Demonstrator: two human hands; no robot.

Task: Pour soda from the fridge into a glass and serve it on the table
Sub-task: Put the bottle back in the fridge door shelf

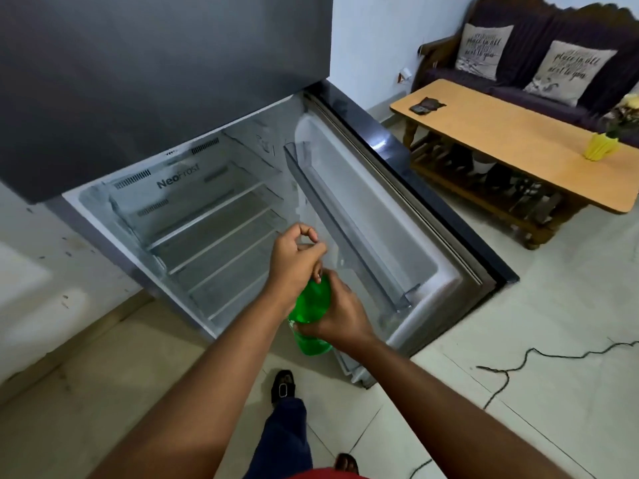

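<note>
A green soda bottle (309, 307) is held in front of the open fridge (214, 216). My right hand (340, 319) is wrapped around its body. My left hand (294, 261) sits at the bottle's top with the fingers pinched; whether it holds the cap I cannot tell. The fridge's shelves look bare, and its door (390, 216) stands swung out to the right. A wooden coffee table (511, 136) stands at the right. No glass is in view.
A yellow vase (600, 148) with flowers and a dark small object (423, 106) sit on the coffee table. A dark sofa (539, 53) with two cushions is behind it. A black cable (539, 357) trails over the tiled floor at right. My feet show below.
</note>
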